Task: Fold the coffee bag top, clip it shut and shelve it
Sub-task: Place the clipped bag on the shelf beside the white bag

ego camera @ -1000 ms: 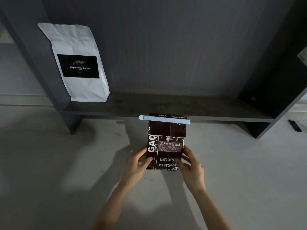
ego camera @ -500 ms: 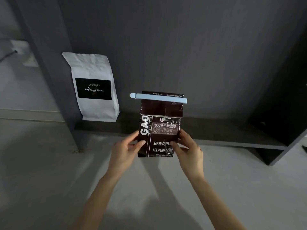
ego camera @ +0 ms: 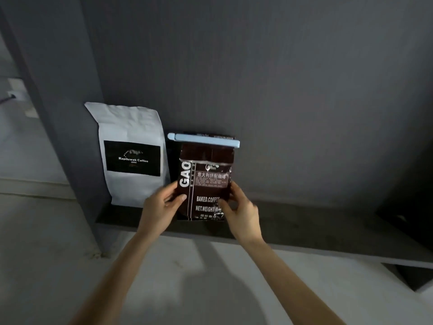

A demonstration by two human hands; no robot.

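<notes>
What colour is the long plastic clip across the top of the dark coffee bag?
Pale blue; the long plastic clip shows clearly in the head view.

You've got a white bag upright at the shelf's left end, against the dark side panel, black label reading "Kopiluwak Coffee". Wall socket left of that panel.

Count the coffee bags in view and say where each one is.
2. The white coffee bag stands at the shelf's left end. The dark coffee bag, clipped shut, stands right beside it, held by the left hand and right hand. None looks hidden.
</notes>
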